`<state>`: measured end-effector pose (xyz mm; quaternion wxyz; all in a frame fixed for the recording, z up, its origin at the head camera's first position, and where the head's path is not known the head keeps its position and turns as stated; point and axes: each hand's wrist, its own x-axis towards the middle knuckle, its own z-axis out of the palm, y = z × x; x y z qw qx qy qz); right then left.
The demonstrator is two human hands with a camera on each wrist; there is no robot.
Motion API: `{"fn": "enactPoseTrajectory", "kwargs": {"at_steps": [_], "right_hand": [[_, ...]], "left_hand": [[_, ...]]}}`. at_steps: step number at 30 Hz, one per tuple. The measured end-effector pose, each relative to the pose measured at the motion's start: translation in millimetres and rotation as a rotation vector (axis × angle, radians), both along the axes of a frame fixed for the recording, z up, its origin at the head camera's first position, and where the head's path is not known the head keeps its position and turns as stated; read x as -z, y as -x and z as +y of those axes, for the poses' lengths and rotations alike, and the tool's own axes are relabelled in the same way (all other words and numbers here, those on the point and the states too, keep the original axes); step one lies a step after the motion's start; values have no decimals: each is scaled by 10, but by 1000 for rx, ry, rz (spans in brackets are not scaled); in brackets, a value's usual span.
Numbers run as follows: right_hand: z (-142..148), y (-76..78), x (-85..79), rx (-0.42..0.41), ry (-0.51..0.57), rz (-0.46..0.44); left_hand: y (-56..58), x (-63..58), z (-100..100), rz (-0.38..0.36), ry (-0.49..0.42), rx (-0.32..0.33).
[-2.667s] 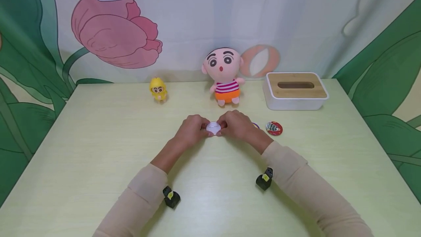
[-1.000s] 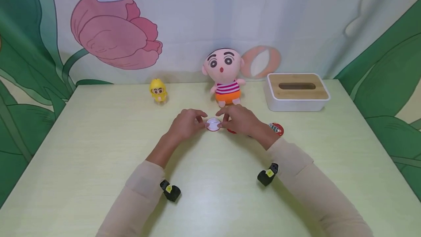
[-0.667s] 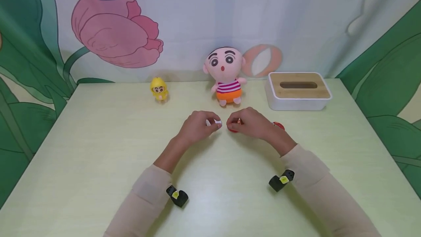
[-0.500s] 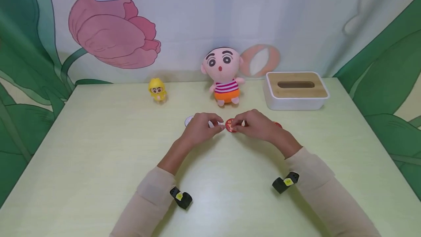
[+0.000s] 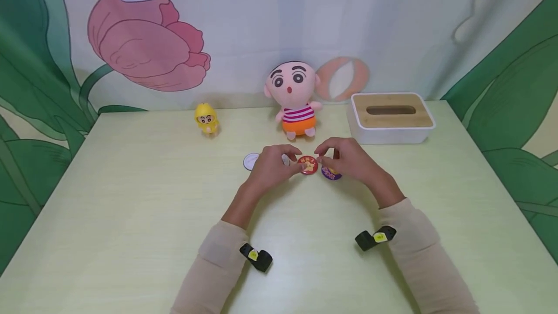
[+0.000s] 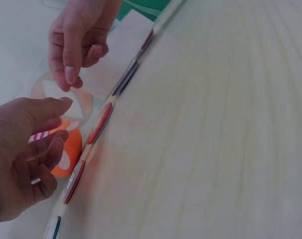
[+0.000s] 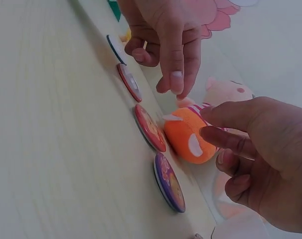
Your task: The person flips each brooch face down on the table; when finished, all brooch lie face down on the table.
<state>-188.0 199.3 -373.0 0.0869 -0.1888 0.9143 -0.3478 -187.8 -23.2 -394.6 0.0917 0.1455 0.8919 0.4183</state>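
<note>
A red button badge (image 5: 310, 165) lies face up on the table between my hands. My left hand (image 5: 275, 167) is at its left edge, thumb tip overlapping it in the head view, fingers loosely bent and holding nothing. At its right side, my right hand (image 5: 350, 160) has thumb and forefinger apart with nothing between them. A purple badge (image 7: 168, 182) lies face up below the right hand. Two badges show white backs: a red-edged one (image 7: 129, 83) partly hidden by the left hand, and a dark-edged one (image 5: 250, 161) farther left.
Along the back stand a yellow hooded figurine (image 5: 207, 119), a plush doll (image 5: 298, 96) in striped top and orange shorts, and a white tissue box (image 5: 391, 134) with a wooden lid. Another red badge (image 6: 147, 39) lies toward the box, hidden by the right arm in the head view.
Both hands were pinching a white-backed badge; it now lies on the table, let go. The hands have shifted right to the red badge, and the right hand has drawn off it, uncovering its face.
</note>
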Motion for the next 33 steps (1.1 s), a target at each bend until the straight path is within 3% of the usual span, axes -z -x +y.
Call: {"fn": "enactPoseTrajectory", "kwargs": {"at_steps": [4, 15, 22, 29, 33], "right_hand": [[25, 0, 41, 27, -3, -1], [-57, -2, 56, 77, -72, -112], [-83, 28, 72, 74, -122, -129], [-94, 83, 102, 44, -177, -92], [-104, 132, 134, 40, -213, -117]], "left_hand": [[2, -15, 53, -4, 43, -6], [-2, -68, 104, -44, 94, 6], [6, -32, 101, -59, 158, 7], [42, 24, 89, -56, 147, 33], [67, 46, 88, -47, 155, 50]]}}
